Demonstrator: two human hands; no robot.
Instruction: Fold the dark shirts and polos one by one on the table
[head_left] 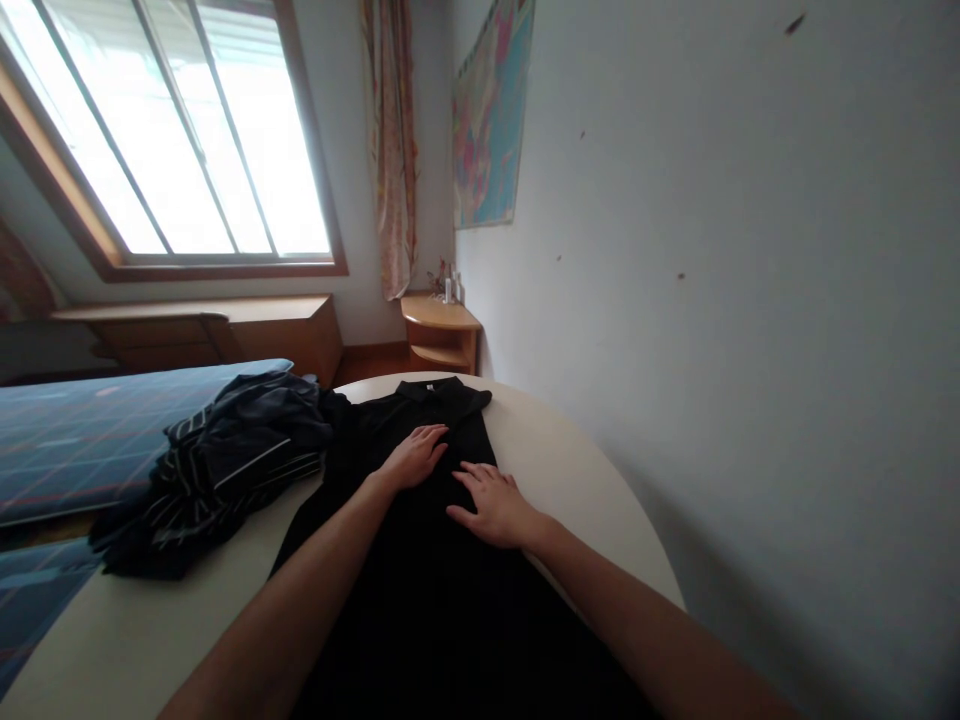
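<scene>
A black collared garment (431,520) lies spread out on a round white table (592,490), its collar at the far edge with a small pale label. On its upper part rests my left hand (415,457), fingers stretched out and holding nothing. Lower and to the right, my right hand (495,503) lies on the cloth near its right edge, fingers spread. Both palms face down, so what is under them is hidden. The garment's near end runs dark towards the bottom of the view, where its hem cannot be made out.
A heap of dark clothes (232,450), some with white stripes, sits on the table's left side. Beyond it is a bed with a blue plaid cover (67,430). A white wall (750,350) rises close on the right. A corner shelf (442,313) stands behind the table.
</scene>
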